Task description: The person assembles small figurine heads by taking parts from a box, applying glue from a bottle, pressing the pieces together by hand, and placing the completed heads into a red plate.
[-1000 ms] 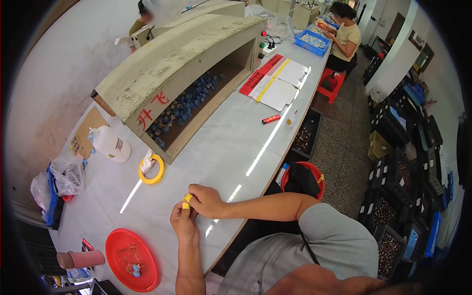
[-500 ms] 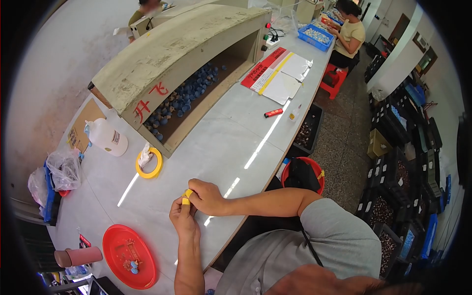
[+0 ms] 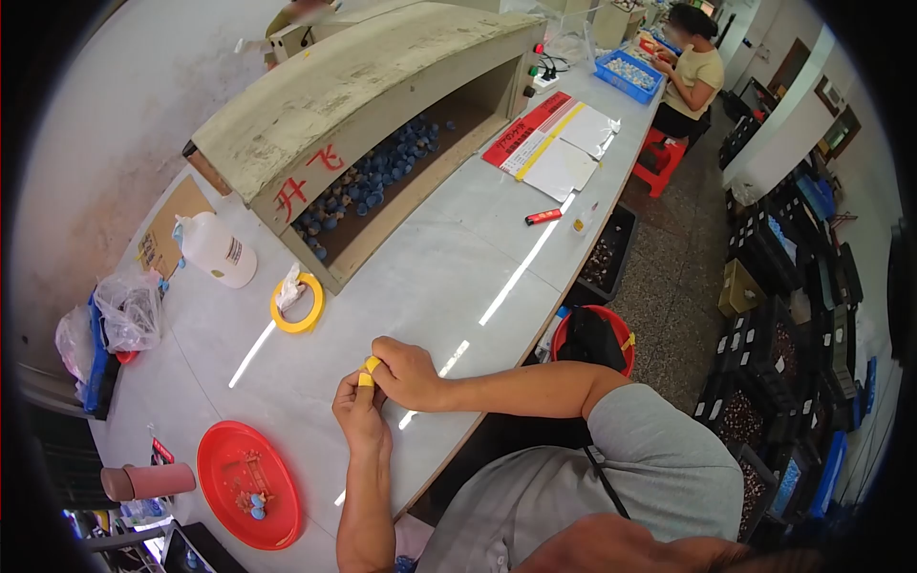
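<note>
Both hands meet above the grey tabletop [image 3: 420, 267]. My left hand [image 3: 360, 420] is closed, thumb up, with yellow tape around the thumb. My right hand [image 3: 409, 372] is closed against it from the right, and yellow tape also wraps a digit there. Whatever lies between the fingertips is too small or hidden to make out. A roll of yellow tape [image 3: 316, 312] with crumpled white material in it lies beyond the hands. Nearer the lower left sits a red plate [image 3: 219, 497] with small blue pieces [image 3: 257, 507].
An arched machine [image 3: 353, 86] holds many blue pieces [image 3: 382, 177]. A white bottle [image 3: 218, 250] and a pink flask [image 3: 160, 479] stand leftward. A red lighter [image 3: 543, 217] and papers [image 3: 554, 153] lie farther off. A co-worker [image 3: 694, 76] sits beside a blue basket [image 3: 626, 74].
The view has shifted slightly, so the machine and bottle appear farther right and lower. Both hands stay pressed together with almost the same finger pose.
</note>
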Tool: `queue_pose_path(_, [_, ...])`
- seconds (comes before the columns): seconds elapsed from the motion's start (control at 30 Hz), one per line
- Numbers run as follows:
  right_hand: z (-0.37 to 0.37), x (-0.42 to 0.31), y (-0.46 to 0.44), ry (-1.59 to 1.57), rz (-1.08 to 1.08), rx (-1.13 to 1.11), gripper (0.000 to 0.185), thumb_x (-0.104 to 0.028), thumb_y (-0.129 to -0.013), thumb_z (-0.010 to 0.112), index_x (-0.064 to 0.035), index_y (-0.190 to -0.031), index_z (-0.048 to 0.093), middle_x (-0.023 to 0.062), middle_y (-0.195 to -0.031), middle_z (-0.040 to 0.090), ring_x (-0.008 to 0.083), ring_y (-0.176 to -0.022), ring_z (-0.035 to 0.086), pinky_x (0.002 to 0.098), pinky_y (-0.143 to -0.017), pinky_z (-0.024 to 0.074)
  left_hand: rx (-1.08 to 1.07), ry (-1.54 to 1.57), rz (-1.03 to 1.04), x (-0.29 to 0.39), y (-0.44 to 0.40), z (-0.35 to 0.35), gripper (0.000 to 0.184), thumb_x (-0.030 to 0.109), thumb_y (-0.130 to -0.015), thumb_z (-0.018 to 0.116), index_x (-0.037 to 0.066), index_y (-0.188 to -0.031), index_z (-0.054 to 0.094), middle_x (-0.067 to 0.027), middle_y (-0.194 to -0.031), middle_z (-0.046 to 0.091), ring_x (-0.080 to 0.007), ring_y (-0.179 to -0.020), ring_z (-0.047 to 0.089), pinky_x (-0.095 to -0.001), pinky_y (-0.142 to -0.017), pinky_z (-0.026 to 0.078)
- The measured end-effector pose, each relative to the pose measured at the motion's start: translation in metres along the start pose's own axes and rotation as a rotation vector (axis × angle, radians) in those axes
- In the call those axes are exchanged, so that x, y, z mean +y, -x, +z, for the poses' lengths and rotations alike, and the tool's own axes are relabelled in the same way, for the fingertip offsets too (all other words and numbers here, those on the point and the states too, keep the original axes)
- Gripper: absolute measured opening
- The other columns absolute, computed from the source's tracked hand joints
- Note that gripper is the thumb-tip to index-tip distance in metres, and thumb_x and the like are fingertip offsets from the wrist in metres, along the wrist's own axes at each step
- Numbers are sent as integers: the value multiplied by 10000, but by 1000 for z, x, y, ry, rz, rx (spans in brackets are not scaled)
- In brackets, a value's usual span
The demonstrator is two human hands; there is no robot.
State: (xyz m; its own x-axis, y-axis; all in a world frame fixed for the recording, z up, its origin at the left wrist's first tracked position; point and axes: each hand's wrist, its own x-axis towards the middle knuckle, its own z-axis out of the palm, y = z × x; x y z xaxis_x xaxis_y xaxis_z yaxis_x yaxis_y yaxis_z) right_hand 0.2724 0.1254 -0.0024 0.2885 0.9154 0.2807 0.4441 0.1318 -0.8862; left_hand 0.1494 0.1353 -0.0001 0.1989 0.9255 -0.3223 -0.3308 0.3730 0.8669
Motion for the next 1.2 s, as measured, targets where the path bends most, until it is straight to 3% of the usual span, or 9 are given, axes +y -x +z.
queue_pose_path(0.13, [3,3,1,-29,39,-23,132,-139,-885,536,-32,-832,480,183,-770,547,369,-683,550,442,-623,442,-9,-5,5,-1,1,-2,190,123,-1010,583,-48,-1088,611,-141,-1056,674,-207,-936,672,-341,-858,564])
queue_pose_path(0.17, [5,6,1,-9,17,-11,136,-121,-898,537,-29,-822,471,165,-737,527,312,-639,522,412,-602,438,-21,-4,13,-1,1,-1,223,147,-1011,586,-54,-1105,609,-140,-1057,674,-211,-942,668,-345,-873,555])
queue_pose_path(0.2, [5,4,0,-52,90,-38,135,-138,-887,546,-42,-812,487,174,-729,559,391,-661,562,463,-580,437,-17,-11,15,-2,0,-1,214,140,-1008,587,-53,-1098,610,-142,-1059,675,-208,-941,670,-342,-870,558])
queue_pose_path(0.3, [6,5,0,-49,66,-42,148,-116,-904,530,-33,-796,471,155,-719,539,335,-626,536,425,-578,435,-6,6,11,-1,0,1,185,113,-1004,582,-51,-1082,615,-144,-1053,680,-200,-931,680,-335,-868,566])
queue_pose_path(0.57, [3,0,-2,-2,70,-91,202,-177,-947,529,-27,-819,485,151,-770,568,328,-667,552,422,-617,444,-38,50,29,4,0,-1,171,98,-1004,595,-54,-1082,607,-131,-1024,685,-183,-922,689,-311,-846,582])
queue_pose_path(0.77, [0,9,-4,-303,111,-76,166,-184,-1001,551,-20,-988,569,49,-801,623,145,-705,585,324,-632,462,57,-34,290,4,-3,0,236,83,-971,652,-54,-1149,577,-118,-1072,667,-154,-966,664,-301,-889,560])
queue_pose_path(0.83, [-2,9,-9,-468,174,-231,141,-151,-1006,558,-23,-1062,571,15,-811,606,76,-701,558,261,-596,453,53,-72,341,5,-2,-1,248,97,-967,665,-45,-1152,580,-107,-1088,662,-143,-970,655,-297,-901,552])
queue_pose_path(0.9, [-15,1,-12,-620,341,-368,137,-140,-1006,552,-28,-1082,567,21,-811,608,75,-671,554,241,-581,452,4,-90,341,3,-1,0,245,113,-972,662,-36,-1150,585,-98,-1098,659,-132,-973,646,-290,-908,545])
queue_pose_path(1.2, [-39,18,-35,-458,210,-559,114,-78,-975,568,-8,-1060,595,19,-804,624,57,-647,555,223,-561,451,-194,-162,30,15,-13,-13,237,56,-954,630,-53,-1162,591,-133,-1072,691,-204,-972,708,-295,-804,599])
